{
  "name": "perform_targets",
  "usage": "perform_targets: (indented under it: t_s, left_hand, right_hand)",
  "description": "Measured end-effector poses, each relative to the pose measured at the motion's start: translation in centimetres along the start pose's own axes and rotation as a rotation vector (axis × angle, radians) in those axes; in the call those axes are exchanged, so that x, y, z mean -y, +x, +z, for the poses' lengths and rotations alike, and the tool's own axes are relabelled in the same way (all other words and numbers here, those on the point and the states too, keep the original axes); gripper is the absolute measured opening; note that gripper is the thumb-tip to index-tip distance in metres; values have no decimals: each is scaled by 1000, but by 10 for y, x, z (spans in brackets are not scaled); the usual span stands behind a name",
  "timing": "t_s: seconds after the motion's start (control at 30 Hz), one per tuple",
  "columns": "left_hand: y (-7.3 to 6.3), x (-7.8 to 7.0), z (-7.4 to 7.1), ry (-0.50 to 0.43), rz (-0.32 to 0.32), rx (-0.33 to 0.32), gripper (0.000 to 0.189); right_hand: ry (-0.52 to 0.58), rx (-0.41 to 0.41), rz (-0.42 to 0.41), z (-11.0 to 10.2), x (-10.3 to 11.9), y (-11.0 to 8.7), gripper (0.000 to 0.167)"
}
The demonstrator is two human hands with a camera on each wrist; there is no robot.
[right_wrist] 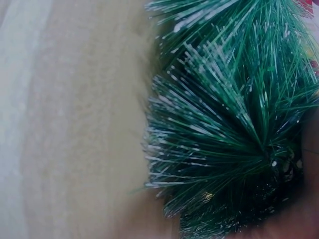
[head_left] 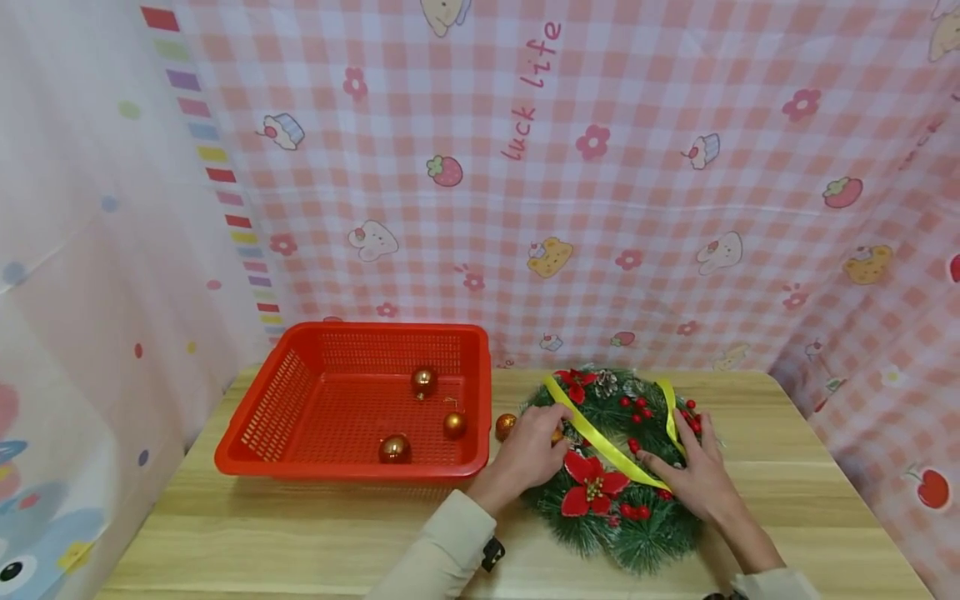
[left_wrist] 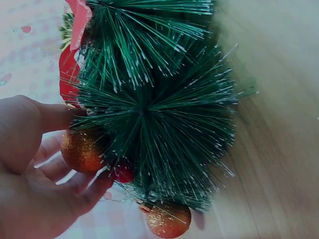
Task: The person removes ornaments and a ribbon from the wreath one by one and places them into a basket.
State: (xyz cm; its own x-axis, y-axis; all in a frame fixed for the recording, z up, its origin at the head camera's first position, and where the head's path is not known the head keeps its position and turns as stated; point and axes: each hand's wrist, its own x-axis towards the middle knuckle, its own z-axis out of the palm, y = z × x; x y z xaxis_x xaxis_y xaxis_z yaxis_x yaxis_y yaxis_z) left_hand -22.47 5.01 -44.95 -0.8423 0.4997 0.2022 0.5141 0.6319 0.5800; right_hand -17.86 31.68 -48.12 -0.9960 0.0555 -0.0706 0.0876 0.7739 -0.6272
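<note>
A green pine Christmas wreath (head_left: 652, 542) lies on the table, with red poinsettias (head_left: 592, 483), red berries and a yellow ribbon (head_left: 611, 450). At its left side, my left hand (head_left: 528, 450) holds a glittery orange-gold ball ornament (left_wrist: 82, 149) between thumb and curled fingers, against the needles. A second gold ball (head_left: 506, 427) sits just beyond that hand, by the wreath's edge. My right hand (head_left: 701, 475) rests over the right side of the wreath, fingers spread and fairly straight, thumb close to the ribbon. In the right wrist view, mostly needles (right_wrist: 224, 124) show; the hand is a blur.
To the left stands a red plastic basket (head_left: 352, 475) with three gold balls inside, one of them at its front (head_left: 394, 450). The wooden table (head_left: 300, 533) ends at a checked cloth backdrop (head_left: 480, 233). White cloth hangs at the left.
</note>
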Motion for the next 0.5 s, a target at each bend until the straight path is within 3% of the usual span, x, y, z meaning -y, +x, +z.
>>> perform_targets:
  t_s: [0.2,0.5]
  left_hand:
    - [2,4,0,-35,45,19,29]
    - [1,6,1,-5,73,12,39]
  right_hand:
    - [-9,-4,-3,0,0,1,101]
    - [-14,-20,-7,1,-1,1,100]
